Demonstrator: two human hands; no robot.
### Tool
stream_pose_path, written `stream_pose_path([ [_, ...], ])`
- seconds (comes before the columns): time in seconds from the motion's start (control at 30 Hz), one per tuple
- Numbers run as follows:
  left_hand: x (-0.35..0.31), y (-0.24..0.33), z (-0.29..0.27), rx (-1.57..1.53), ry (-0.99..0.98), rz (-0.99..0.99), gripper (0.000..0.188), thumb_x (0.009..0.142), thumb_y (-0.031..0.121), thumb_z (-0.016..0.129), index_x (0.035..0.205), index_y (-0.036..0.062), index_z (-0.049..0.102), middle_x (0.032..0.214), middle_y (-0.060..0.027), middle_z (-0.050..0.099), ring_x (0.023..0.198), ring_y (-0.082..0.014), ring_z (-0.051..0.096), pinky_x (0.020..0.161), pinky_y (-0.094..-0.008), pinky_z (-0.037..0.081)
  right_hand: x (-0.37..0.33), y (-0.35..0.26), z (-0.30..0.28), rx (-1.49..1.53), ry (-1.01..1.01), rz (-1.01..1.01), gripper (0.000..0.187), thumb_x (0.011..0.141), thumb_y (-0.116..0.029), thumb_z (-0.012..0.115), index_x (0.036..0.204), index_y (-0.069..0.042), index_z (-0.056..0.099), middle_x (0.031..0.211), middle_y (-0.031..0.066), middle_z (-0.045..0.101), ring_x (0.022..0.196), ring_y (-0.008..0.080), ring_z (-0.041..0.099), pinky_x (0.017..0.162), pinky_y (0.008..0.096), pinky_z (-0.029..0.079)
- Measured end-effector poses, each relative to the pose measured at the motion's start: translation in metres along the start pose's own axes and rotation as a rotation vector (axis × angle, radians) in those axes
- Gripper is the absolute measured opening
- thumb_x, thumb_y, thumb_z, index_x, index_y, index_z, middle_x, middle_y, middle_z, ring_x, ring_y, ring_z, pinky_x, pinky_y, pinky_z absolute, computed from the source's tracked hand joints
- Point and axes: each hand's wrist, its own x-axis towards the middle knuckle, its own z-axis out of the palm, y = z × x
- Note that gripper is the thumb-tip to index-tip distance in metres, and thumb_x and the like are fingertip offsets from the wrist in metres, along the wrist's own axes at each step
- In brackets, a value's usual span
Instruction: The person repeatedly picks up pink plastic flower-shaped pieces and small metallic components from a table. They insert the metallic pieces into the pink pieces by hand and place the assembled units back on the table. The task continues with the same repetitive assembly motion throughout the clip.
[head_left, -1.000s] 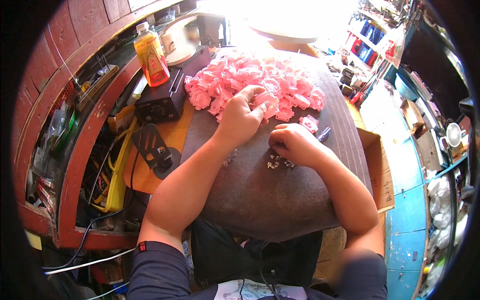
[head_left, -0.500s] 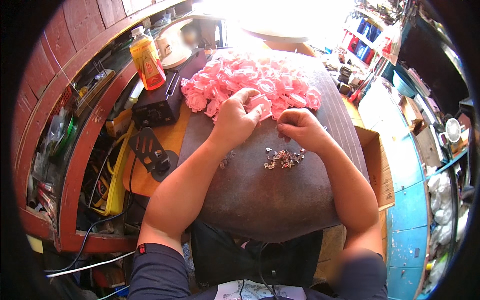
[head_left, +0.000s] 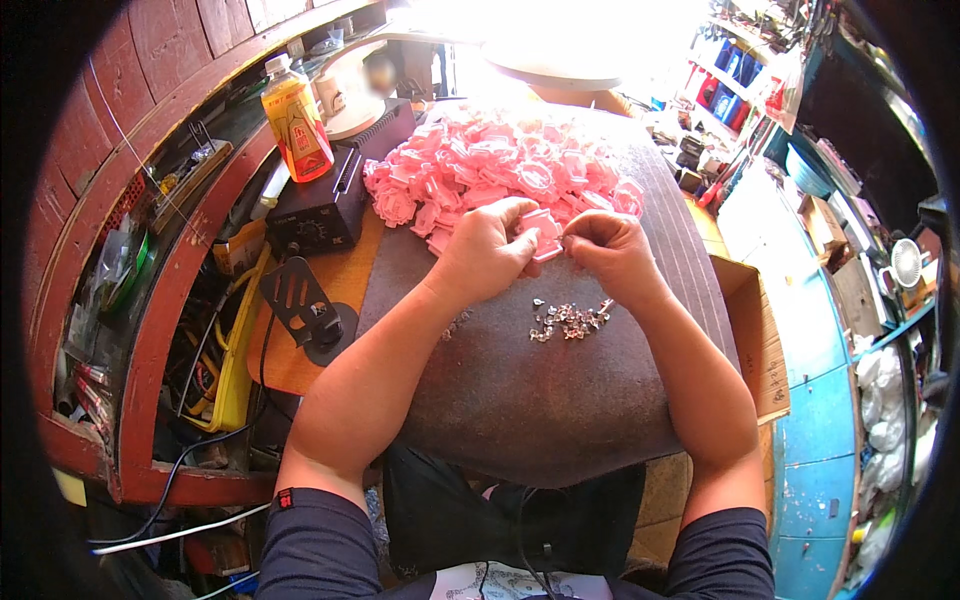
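In the head view, we judge the step in hand to be a close two-handed fit, with a tiny part being offered to a flat pink plastic piece [head_left: 543, 235]. The next move, we think, calls for holding that piece steady while the right fingertips work precisely at its edge. Our left hand [head_left: 487, 250] pinches the piece between thumb and fingers. Our right hand [head_left: 615, 252] is curled, thumb and forefinger drawn close at the piece's right edge; we cannot tell whether they grip a part. The piece sits between both hands, in front of the heap of pink pieces [head_left: 465, 160] and beyond the small shiny parts [head_left: 570, 322] scattered on the dark work surface [head_left: 520, 400].
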Motion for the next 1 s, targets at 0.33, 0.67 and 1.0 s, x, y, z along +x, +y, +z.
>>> stream_pose_path([
  [0.33, -0.003, 0.002, 0.001, 0.052, -0.013, 0.047, 0.043, 0.094, 0.004, 0.061, 0.133, -0.0099, 0.05, 0.095, -0.0109, 0.069, 0.075, -0.0122, 0.068, 0.066, -0.0269, 0.057, -0.002, 0.001, 0.009, -0.221, 0.057, -0.126, 0.006, 0.082, -0.004, 0.064, 0.08, 0.002, 0.065, 0.069, -0.0001, 0.062, 0.068, 0.0044, 0.053, 0.062, 0.025, 0.046],
  [0.67, -0.007, 0.006, 0.005, 0.072, -0.042, 0.075, 0.041, 0.094, 0.005, 0.062, 0.131, -0.0092, 0.052, 0.094, -0.0106, 0.07, 0.076, -0.012, 0.068, 0.067, -0.0269, 0.057, -0.002, 0.001, 0.009, -0.477, 0.065, -0.188, 0.01, 0.079, -0.009, 0.065, 0.078, 0.0, 0.061, 0.067, 0.0113, 0.059, 0.062, 0.0166, 0.056, 0.061, 0.0327, 0.047],
  [1.0, -0.007, 0.003, 0.005, -0.026, -0.026, 0.032, 0.037, 0.096, 0.006, 0.06, 0.129, -0.0088, 0.053, 0.096, -0.01, 0.069, 0.079, -0.0118, 0.068, 0.068, -0.0265, 0.058, -0.003, -0.008, 0.012, -0.579, 0.07, -0.272, 0.015, 0.078, -0.012, 0.065, 0.075, -0.001, 0.056, 0.071, 0.0164, 0.057, 0.066, 0.031, 0.059, 0.062, 0.0398, 0.046],
])
